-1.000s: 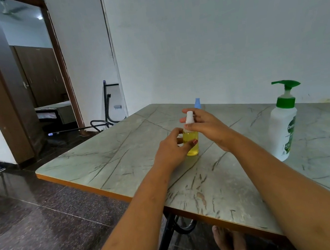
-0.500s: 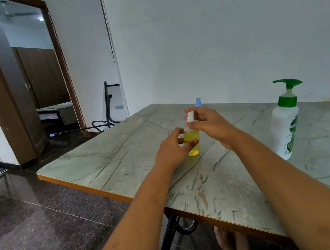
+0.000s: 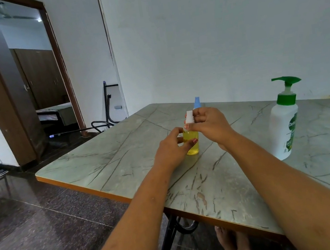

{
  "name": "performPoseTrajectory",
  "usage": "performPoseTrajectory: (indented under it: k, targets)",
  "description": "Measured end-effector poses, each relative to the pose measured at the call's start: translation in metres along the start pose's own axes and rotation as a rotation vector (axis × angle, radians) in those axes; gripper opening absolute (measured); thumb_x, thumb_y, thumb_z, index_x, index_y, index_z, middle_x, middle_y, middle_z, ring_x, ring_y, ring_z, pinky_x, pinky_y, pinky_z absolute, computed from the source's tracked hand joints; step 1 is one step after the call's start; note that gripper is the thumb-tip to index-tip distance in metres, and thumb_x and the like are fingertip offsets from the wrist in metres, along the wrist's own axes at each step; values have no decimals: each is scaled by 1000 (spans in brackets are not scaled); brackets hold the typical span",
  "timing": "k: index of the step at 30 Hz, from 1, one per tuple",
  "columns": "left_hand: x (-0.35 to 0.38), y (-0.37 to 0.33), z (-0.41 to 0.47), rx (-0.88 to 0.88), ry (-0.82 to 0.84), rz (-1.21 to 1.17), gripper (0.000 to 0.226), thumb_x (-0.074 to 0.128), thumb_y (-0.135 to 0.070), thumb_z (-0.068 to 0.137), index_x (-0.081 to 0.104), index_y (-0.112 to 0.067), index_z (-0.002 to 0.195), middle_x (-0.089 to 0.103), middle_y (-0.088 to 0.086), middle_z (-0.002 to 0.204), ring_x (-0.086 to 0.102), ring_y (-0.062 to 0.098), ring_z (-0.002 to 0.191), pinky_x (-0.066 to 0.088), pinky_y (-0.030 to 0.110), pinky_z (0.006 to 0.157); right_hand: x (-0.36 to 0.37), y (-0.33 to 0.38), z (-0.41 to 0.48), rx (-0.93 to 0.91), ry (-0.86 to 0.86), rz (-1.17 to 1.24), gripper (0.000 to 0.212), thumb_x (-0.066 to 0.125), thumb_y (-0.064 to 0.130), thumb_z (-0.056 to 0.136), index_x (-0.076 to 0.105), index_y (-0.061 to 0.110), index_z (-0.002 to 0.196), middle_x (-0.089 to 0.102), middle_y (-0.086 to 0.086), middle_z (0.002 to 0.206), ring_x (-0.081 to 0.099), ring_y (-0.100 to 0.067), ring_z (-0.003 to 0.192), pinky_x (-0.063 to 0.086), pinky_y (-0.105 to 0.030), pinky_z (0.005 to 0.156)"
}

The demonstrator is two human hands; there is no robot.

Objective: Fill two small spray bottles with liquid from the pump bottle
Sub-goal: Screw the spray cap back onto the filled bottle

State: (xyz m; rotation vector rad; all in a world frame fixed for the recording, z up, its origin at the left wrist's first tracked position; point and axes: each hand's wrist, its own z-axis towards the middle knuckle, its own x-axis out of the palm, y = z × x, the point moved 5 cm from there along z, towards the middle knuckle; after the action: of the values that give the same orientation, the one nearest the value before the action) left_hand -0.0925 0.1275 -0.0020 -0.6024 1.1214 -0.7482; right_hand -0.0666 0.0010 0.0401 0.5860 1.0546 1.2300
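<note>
an open doorway and dark floor lie left of the marbled table. mid-table the left hand grips the upright, yellow-filled spray bottle, and the right hand pinches its white top. the pump bottle stands apart, rightward.

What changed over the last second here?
Barely anything. The right hand has slid its fingertips slightly lower on the white spray cap; nothing was taken or let go. The left hand still grips the yellow spray bottle, upright on the table. The blue-capped bottle and pump bottle have not moved.

Bare forearms, dark-red nail polish
</note>
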Motion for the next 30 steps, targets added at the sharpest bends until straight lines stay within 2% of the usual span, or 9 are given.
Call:
performPoseTrajectory:
  k: [3,8,11,15,19,24,27,30]
  targets:
    - [0,0,0,-2,0,-2,51,64,-44,83,45,-26,127,56,2,133,53,18,120,45,40,101,0,-1,0,6,0,3,49,76,13,78,59,9,124,67,-6,115,65,-17,103,51,-29,92]
    - [2,1,2,-18,37,-1,57,61,-44,85,41,-26,135,52,3,136,51,20,123,42,39,103,5,1,-5,10,187,85,42,57,11,93,50,13,135,61,-1,126,57,-10,114,46,-17,90]
    - [3,1,3,-22,56,43,53,58,-43,87,45,-20,133,53,3,134,50,18,119,40,32,97,6,1,-5,-3,221,63,42,53,11,95,48,13,137,62,0,127,55,-10,117,42,-22,97]
    - [1,0,3,7,3,67,48,62,-42,85,54,-17,126,59,2,125,54,14,112,41,26,92,4,0,-4,-29,167,39,39,57,13,93,53,12,132,65,-3,121,60,-8,108,47,-16,88]
    - [-2,-1,3,36,-73,138,51,65,-46,82,58,-17,123,63,1,121,58,14,109,43,24,89,5,-2,-3,-43,85,15,37,63,15,90,59,12,126,66,-5,119,62,-12,108,47,-28,98]
    - [-2,-3,1,46,-145,201,54,65,-52,80,60,-20,123,65,0,118,60,14,107,45,26,86,8,-5,0,-48,-45,-95,32,67,23,87,64,19,119,68,0,115,64,-13,106,49,-39,98]
    - [-3,-3,0,32,-172,210,55,64,-53,79,59,-20,123,65,-1,117,60,14,106,45,25,84,11,-3,-3,-45,-72,-71,36,66,21,88,60,15,123,66,-3,119,62,-14,109,49,-35,97]
    - [-8,-2,-2,15,-202,153,54,69,-50,76,61,-19,120,66,-1,113,60,14,103,47,25,84,10,-3,-5,-21,-5,21,43,67,21,88,54,14,128,62,-3,123,59,-16,113,48,-28,95]
